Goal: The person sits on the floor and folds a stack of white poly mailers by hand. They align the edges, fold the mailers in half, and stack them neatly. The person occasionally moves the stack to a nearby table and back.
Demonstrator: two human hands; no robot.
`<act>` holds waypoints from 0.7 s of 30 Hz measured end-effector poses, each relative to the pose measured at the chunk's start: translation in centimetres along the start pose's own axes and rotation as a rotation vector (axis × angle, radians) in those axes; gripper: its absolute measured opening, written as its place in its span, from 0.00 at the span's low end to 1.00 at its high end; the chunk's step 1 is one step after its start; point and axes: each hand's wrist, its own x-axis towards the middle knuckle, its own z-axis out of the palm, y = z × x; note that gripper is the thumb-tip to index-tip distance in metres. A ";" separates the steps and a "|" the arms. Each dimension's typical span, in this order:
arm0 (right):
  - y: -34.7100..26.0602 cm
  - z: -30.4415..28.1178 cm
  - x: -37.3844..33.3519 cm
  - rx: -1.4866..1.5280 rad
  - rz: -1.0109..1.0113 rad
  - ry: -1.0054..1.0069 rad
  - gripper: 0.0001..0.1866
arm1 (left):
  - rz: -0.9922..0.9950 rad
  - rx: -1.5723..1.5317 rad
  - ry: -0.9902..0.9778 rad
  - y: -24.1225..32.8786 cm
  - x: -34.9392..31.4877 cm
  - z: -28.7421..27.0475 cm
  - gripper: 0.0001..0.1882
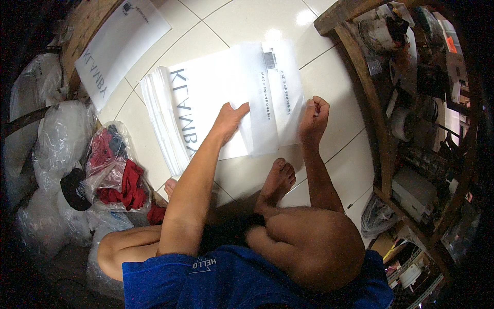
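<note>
A neat stack of flat white plastic bags with dark print lies on the tiled floor in front of me. Across its right side lies a translucent printed plastic bag. My left hand rests on the stack, its thumb stretched to the left edge of the translucent bag and apart from the other fingers, which curl down out of sight. At that bag's right edge, my right hand is closed, thumb and fingers pinched together on the plastic.
Another printed white plastic sheet lies at the upper left. Clear bags, one holding red and dark cloth, and a black cap crowd the left. On the right stands a wooden shelf full of tools and parts. My bare foot is below the stack.
</note>
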 end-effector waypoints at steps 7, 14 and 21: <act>-5.6 3.1 -3.3 -0.236 -0.506 -0.516 0.21 | 0.016 0.007 -0.008 0.4 -0.4 -0.2 0.23; 1.1 3.7 -2.3 -0.287 -0.332 -0.466 0.15 | 0.017 0.006 -0.030 0.5 -0.3 0.7 0.26; -1.5 -1.6 1.7 -0.388 -0.344 -0.193 0.16 | 0.017 0.062 0.040 0.0 0.1 0.1 0.32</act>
